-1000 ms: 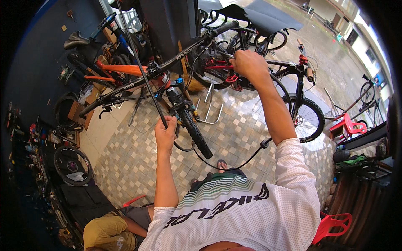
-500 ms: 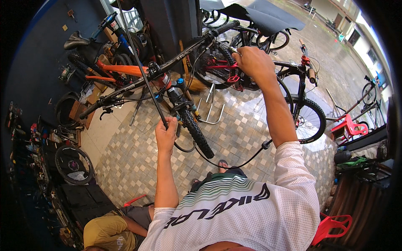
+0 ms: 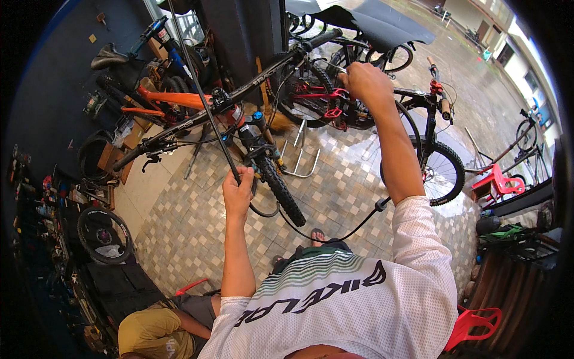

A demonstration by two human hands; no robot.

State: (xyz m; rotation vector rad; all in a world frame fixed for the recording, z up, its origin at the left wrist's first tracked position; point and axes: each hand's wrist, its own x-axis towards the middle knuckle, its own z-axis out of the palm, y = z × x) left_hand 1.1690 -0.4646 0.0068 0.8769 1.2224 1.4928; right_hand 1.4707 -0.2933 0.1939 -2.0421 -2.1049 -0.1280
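My left hand [image 3: 238, 194] is closed in a pinch on a long, thin black cord [image 3: 206, 105], which runs taut from the top edge down to my fingers. Behind it stands a mountain bike with a wide black handlebar [image 3: 263, 76] and a knobby front tyre [image 3: 278, 191]. My right hand [image 3: 369, 84] is raised past the handlebar's right grip [image 3: 323, 39], fingers curled on a thin metal tool [image 3: 339, 69]. Its kind and its far end are hard to make out. Below my hands a black hose [image 3: 317, 240] loops across, with a thicker lump near my right sleeve.
An orange bike frame [image 3: 173, 97] leans at the left wall. Further bikes, one with a front wheel [image 3: 442, 173], stand at the right. A person in a yellow shirt [image 3: 156, 332] sits at lower left. Red plastic chairs [image 3: 499, 182] are on the right; a loose wheel [image 3: 105, 235] rests at left.
My right hand has shifted slightly to the right and up, still closed on the metal tool. My left hand stays almost in place on the cord.
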